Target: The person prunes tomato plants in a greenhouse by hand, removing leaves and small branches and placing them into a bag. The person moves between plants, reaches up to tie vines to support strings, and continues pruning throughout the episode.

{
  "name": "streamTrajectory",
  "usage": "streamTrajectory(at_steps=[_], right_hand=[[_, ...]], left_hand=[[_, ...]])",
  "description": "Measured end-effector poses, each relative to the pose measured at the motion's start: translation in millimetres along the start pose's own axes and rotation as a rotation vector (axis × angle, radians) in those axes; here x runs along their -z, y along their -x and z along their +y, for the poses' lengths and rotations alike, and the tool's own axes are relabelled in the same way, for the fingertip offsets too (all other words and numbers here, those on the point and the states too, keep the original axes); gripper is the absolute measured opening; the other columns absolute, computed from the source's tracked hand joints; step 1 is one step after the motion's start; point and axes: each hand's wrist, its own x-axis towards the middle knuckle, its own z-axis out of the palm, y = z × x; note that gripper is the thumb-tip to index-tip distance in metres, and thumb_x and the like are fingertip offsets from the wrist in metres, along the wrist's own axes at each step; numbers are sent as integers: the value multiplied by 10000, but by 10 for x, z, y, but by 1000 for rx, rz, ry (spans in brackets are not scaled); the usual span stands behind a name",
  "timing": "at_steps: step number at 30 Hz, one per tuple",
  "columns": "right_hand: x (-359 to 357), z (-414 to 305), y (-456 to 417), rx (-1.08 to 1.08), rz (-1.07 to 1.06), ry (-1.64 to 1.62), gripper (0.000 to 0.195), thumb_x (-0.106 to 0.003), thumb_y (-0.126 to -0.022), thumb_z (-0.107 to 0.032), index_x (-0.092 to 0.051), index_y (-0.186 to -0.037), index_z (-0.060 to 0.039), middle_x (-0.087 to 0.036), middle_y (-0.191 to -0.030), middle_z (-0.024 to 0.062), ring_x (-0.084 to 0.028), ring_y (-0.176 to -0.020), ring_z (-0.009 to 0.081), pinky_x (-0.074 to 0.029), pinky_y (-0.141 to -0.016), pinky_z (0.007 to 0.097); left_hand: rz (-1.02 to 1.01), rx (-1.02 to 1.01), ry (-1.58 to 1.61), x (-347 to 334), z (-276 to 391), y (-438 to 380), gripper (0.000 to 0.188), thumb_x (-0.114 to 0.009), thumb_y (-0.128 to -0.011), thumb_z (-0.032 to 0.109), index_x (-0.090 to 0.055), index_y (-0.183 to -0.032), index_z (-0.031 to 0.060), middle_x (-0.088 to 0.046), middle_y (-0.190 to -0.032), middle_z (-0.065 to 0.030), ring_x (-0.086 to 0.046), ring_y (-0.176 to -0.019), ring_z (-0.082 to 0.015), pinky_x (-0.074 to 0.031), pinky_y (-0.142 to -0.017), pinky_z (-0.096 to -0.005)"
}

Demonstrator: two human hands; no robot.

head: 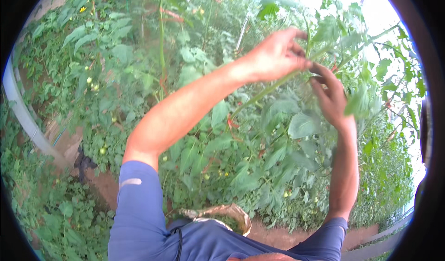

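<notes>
Both hands are raised to a tall tomato plant. My left hand [278, 55] has its fingers curled around a green tomato stem [259, 95], which slants up from the lower left behind the hand. My right hand [330, 90] is just to the right and slightly lower, fingers bent, its fingertips close to those of my left hand. Motion blur hides whether the right fingers pinch anything. Lower on the slanting stem sits a red tie [232, 122]. Blurred tomato leaves [328, 29] hang above and right of the hands.
An open sack [245, 219] with green plant matter inside stands at my front. Dense tomato plants with green fruit [102, 151] surround me. Another upright stem [161, 41] rises on the left. A pale curved rail [27, 125] and dark cloth [83, 161] lie at left.
</notes>
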Motion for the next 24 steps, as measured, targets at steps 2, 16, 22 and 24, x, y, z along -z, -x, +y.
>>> streamTrajectory(at_steps=[2, 16, 22, 24], right_hand=[[-36, -59, -197, -57, -35, -11, 393, -670, -964, -145, -582, -1322, -8, -685, -1182, 119, -695, -1061, 209, -587, -785, 366], [-291, -113, -1005, -219, -121, -1057, 671, -542, -1037, -466, -433, -1454, 49, -571, -1390, 231, -614, -1219, 324, -519, -1046, 461], [-412, -251, -1080, -182, -102, -1284, 587, -287, -1116, -368, -335, -1490, 83, -461, -1484, 284, -520, -1336, 381, -454, -1114, 483], [-388, -254, -1013, -204, -79, -1334, 574, -319, -1110, -341, -333, -1500, 81, -450, -1502, 278, -495, -1365, 377, -444, -1123, 480]], left_hand=[[-143, -69, 100, -73, -20, -17, 520, -743, -933, 117, -486, -1345, -69, -683, -1111, -146, -676, -935, -178, -569, -834, -309], [-151, -179, 88, 32, 458, 285, 264, -703, -952, 81, -652, -1186, -28, -692, -1069, -99, -679, -949, -161, -612, -844, -345], [352, -80, 141, 617, 107, 362, 208, -672, -990, 136, -644, -1131, -14, -642, -996, -73, -673, -900, -170, -646, -805, -377], [490, -75, 110, 706, 5, 299, 162, -660, -992, 112, -643, -1091, -15, -632, -965, -71, -663, -865, -161, -652, -775, -375]])
